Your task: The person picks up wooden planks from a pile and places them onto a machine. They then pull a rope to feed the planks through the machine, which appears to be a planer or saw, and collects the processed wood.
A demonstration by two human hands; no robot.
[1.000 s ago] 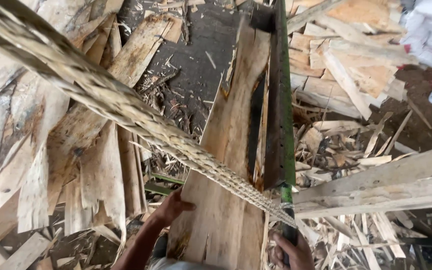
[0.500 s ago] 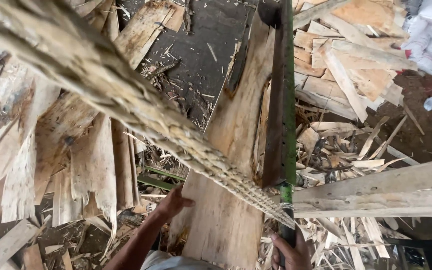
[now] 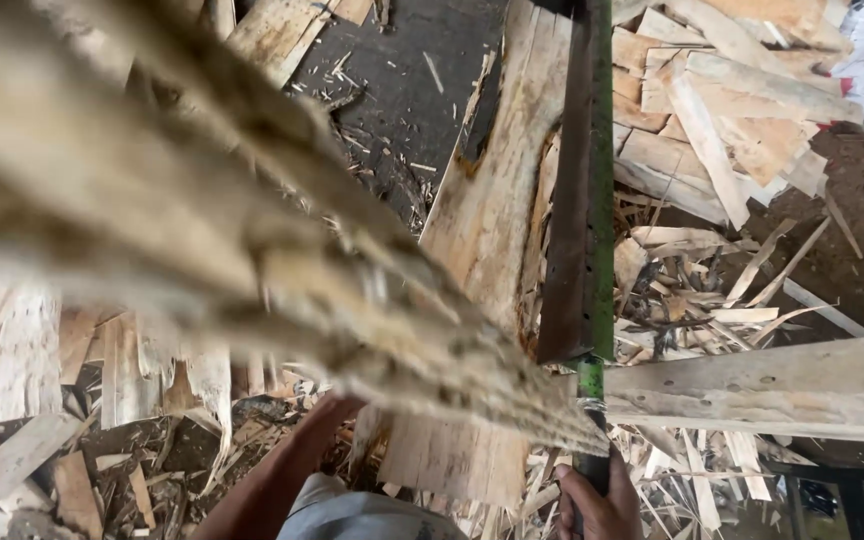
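Closest to your eye, a thick blurred bundle of fibres [image 3: 252, 270] crosses from the upper left down to the lower right and hides much of what lies beneath. Under it, at the bottom edge, your right hand [image 3: 597, 500] is closed around the dark handle of a long blade [image 3: 574, 200]; the blade rises straight up from your fist, green along its right edge, dull brown on its flat. Your left hand is hidden behind the bundle: only the forearm [image 3: 272, 480] shows, reaching up toward the foot of an upright plank [image 3: 492, 230], so you cannot tell whether those fingers are apart or gripping. The plank stands just left of the blade, pale and rough, with the blade's flat lying along its right edge. To the right a wide board [image 3: 762, 390] lies crosswise, near your right hand. Further off, split slats [image 3: 722, 120] are piled at the upper right, more slats [image 3: 32, 370] lean at the left, and dark ground [image 3: 402, 80] strewn with chips lies beyond
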